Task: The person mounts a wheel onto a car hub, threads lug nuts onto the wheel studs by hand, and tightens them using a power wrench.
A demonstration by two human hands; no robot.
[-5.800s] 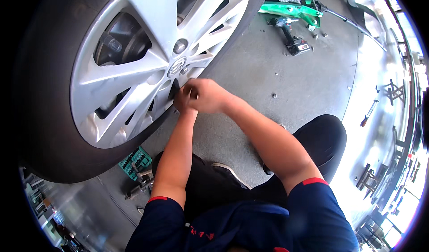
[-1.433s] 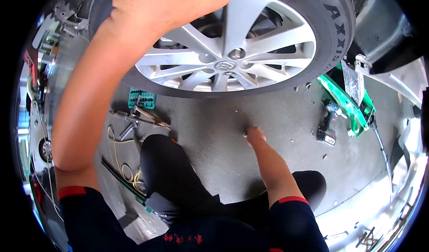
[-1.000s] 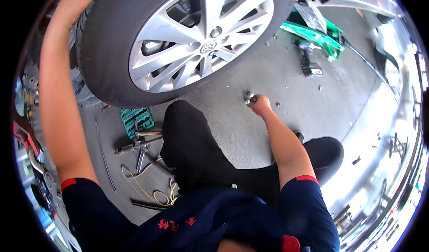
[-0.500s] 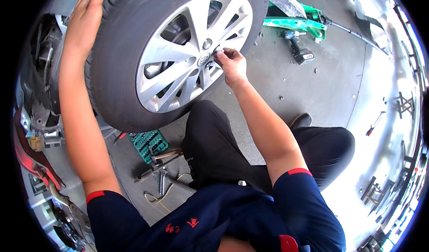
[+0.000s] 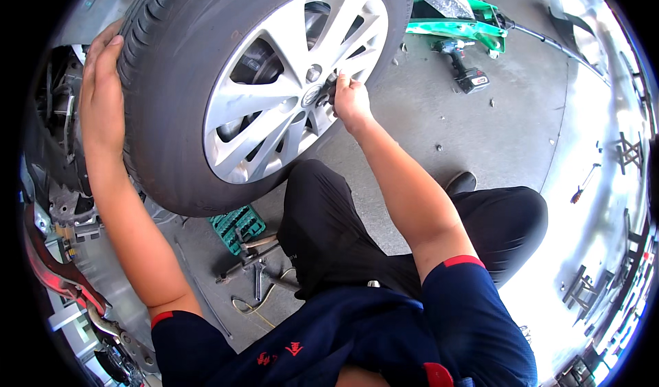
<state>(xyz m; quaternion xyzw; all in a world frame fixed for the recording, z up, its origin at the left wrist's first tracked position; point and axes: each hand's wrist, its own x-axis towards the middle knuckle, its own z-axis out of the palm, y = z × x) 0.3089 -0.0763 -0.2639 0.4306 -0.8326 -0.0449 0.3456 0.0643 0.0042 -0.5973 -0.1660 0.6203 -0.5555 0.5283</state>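
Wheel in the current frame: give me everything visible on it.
The wheel is a black treaded tyre on a silver multi-spoke alloy rim with a round centre cap. It stands upright, tilted toward the camera, at the wheel arch, with brake parts showing dark between the spokes. The left hand lies flat on the tread at the far left. The right hand pinches something small at the hub beside the cap; a lug nut sits just above it.

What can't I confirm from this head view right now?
- What the right hand pinches at the wheel hub: its own fingers cover it.
- Left hand fingertips: wrapped behind the tyre.
- The green jack: cut off by the upper rim.
- Small bits on the floor: too small.
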